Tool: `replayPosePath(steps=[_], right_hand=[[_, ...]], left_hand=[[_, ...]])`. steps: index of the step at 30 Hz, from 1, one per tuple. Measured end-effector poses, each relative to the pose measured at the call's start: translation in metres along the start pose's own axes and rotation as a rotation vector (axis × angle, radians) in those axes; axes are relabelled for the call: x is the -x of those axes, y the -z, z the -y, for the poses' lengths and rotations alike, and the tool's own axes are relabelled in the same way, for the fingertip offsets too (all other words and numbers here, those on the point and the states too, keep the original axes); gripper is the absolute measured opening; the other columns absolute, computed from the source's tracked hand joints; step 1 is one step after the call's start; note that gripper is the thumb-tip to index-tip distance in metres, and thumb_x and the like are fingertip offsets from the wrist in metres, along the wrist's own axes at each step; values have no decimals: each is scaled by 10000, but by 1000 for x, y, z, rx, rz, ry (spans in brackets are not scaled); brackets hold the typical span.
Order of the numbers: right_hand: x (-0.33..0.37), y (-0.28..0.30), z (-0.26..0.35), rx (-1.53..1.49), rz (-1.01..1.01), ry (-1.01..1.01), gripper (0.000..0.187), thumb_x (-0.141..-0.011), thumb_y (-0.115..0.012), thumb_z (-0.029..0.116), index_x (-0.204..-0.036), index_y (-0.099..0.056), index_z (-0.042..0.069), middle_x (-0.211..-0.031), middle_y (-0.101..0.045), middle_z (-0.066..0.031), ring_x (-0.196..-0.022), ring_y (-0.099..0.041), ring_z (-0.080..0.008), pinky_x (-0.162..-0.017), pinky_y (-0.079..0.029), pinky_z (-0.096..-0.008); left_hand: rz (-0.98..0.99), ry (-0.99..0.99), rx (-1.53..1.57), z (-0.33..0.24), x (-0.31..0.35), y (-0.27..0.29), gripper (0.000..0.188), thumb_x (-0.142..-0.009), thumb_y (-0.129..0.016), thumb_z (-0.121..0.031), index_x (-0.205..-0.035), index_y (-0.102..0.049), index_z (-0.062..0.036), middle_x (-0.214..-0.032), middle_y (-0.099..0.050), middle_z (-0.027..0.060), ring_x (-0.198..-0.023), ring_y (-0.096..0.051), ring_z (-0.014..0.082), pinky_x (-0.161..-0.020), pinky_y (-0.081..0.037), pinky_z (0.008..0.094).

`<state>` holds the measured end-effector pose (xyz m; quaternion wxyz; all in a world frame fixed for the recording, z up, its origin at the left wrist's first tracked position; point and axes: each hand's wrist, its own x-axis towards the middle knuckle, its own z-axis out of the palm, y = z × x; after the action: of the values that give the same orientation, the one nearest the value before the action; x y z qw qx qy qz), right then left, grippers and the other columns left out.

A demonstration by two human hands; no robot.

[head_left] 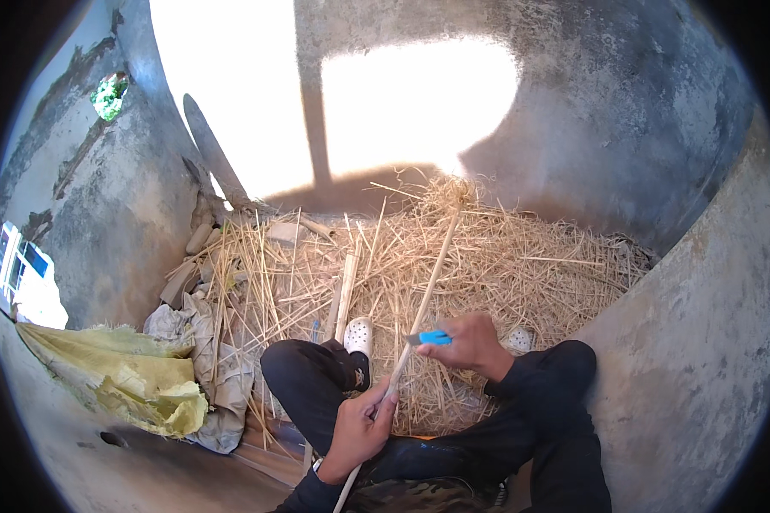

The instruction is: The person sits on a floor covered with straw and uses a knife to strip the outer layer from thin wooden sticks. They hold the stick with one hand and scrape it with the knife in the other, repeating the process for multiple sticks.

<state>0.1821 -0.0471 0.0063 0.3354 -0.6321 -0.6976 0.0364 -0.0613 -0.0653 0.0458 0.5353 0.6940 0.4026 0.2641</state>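
Observation:
A long pale stick (434, 285) slants up from my lap to the far straw heap. My left hand (361, 427) is closed round its lower part, near my left knee. In my right hand (472, 344) is a blue-handled utility knife (434, 338), its fingers wrapped about the handle. The short blade points left and lies at the stick, a little above my left hand; whether it cuts into the wood I cannot make out. The stick's far end meets a tangled tuft of straw (452, 195).
Loose straw (522, 274) covers the floor in front of me. White clogs (358, 336) are on my feet. Wooden slats (346, 295) lie left of centre. A yellow woven sack (141, 385) and pale crumpled cloth (224, 376) lie at left. Rough concrete walls (607, 111) surround me closely.

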Motion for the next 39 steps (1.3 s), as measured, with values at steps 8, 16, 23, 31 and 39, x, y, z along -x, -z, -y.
replayPosePath(steps=[8, 16, 23, 31, 39], right_hand=[[-15, 2, -18, 46, -80, -115, 620, -726, -600, 691, -518, -530, 110, -454, -488, -89, -421, -535, -290, -411, -407, -385], [-7, -7, -5, 57, 10, 62, 661, -730, -536, 747, -543, -567, 115, -462, -513, -73, -423, -552, -258, -411, -406, -383], [-29, 0, -38, 79, -119, -282, 685, -727, -520, 765, -553, -582, 105, -458, -507, -76, -419, -547, -247, -411, -408, -375], [-3, -11, 3, -23, -15, 39, 670, -797, -485, 710, -552, -575, 93, -461, -513, -97, -424, -542, -286, -424, -413, -399], [-11, -9, -11, 13, -18, -91, 666, -785, -494, 712, -566, -583, 90, -482, -534, -110, -444, -568, -292, -425, -427, -403]], left_hand=[[-14, 1, -9, -7, -2, -6, 351, -949, -524, -106, -1263, -516, 52, -738, -492, -67, -651, -385, 1, -552, -322, 160], [-49, -13, -75, -8, -10, -6, 308, -939, -526, -75, -1212, -547, 67, -639, -464, -36, -599, -398, 13, -491, -346, 203], [17, 31, 22, -2, -1, -10, 346, -940, -520, -60, -1260, -506, 71, -764, -498, -45, -672, -410, 10, -567, -355, 171], [-101, -94, -133, 7, -6, 0, 329, -888, -571, -68, -1199, -562, 41, -548, -446, 96, -519, -421, 31, -475, -385, 240], [-40, -55, -335, -17, -2, 1, 348, -881, -555, -32, -1222, -550, 35, -640, -554, 68, -631, -472, 18, -560, -430, 219]])
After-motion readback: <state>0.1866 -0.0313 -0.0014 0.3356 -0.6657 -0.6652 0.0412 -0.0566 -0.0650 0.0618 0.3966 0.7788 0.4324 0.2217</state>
